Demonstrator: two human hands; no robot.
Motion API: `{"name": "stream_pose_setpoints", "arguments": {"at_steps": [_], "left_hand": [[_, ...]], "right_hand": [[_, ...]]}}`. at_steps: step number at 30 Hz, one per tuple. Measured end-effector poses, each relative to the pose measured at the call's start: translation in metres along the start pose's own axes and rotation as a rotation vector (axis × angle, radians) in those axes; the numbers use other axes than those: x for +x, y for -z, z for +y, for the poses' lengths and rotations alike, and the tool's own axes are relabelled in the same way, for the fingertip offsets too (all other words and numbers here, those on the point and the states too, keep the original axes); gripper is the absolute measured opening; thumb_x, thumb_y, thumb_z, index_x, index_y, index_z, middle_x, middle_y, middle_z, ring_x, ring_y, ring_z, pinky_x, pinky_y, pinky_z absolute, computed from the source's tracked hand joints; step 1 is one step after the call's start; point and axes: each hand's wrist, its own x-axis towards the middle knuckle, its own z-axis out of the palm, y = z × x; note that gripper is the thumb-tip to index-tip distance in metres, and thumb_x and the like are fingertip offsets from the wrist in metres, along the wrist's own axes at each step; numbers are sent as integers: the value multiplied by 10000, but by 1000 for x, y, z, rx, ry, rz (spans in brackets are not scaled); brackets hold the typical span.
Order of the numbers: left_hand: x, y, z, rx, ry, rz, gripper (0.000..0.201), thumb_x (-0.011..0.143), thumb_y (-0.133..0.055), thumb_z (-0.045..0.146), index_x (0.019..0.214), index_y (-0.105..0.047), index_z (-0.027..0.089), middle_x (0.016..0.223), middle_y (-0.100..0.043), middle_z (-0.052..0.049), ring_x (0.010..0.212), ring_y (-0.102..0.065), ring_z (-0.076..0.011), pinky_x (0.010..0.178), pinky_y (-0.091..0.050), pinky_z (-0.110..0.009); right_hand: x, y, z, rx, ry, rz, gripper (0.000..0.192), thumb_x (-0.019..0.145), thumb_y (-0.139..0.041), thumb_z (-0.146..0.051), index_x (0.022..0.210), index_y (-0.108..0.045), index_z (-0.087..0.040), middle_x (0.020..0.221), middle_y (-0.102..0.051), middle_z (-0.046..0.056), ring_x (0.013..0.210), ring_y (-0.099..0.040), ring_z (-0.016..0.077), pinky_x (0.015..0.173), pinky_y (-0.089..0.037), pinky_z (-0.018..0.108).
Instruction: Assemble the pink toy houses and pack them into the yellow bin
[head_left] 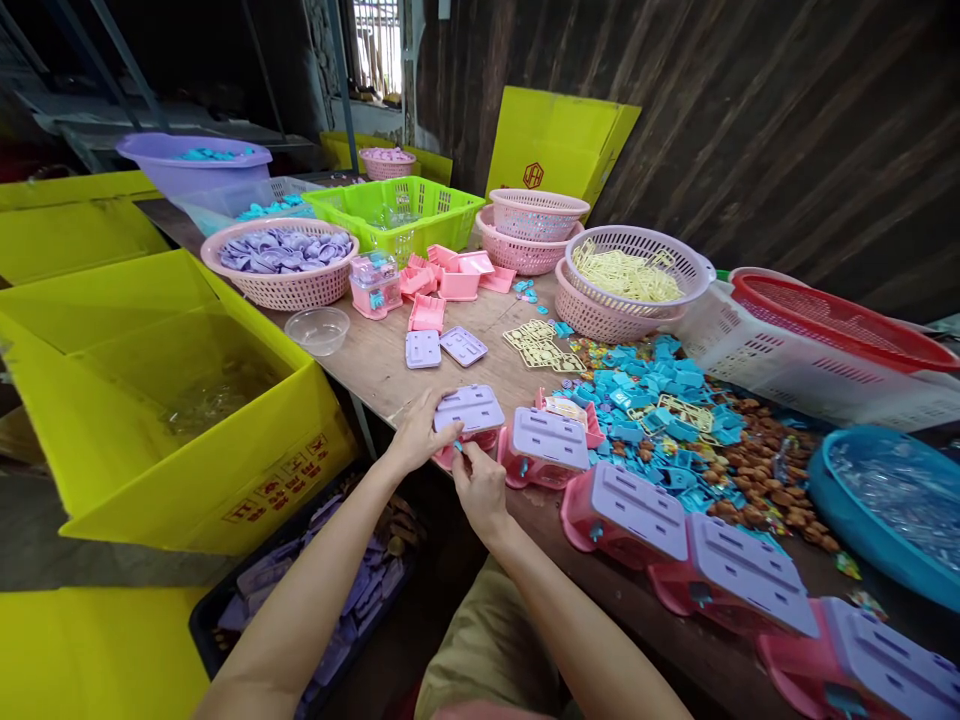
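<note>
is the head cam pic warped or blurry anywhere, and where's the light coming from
Head view: wide-angle warp stretches the pink and purple cases at lower right; daylight enters by the barred window, upper left stays dark; both hands, left hand and right hand, are sharp; soft sheen on the blue basin.

Both forearms extended, left hand (418,432) cupped, right hand (480,487) seemingly pinching

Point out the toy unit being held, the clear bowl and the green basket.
Toy unit (471,408), head view, on its purple lid.
Clear bowl (319,330), head view, on its near wall.
Green basket (352,212), head view, on its front rim.
</note>
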Motion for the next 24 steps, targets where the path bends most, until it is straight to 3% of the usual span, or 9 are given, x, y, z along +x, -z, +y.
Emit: {"name": "stream_pose_setpoints", "arguments": {"at_steps": [24], "left_hand": [[1, 3, 1, 20, -10, 9, 424, 788, -507, 347, 1172, -468, 171, 1101, -553, -77, 1000, -529, -235, 900, -423, -387]], "right_hand": [[-1, -17, -9, -134, 12, 68, 250, 875, -354, -162, 682, -506, -209, 622, -600, 61, 592, -580, 177, 552, -376, 255]]}}
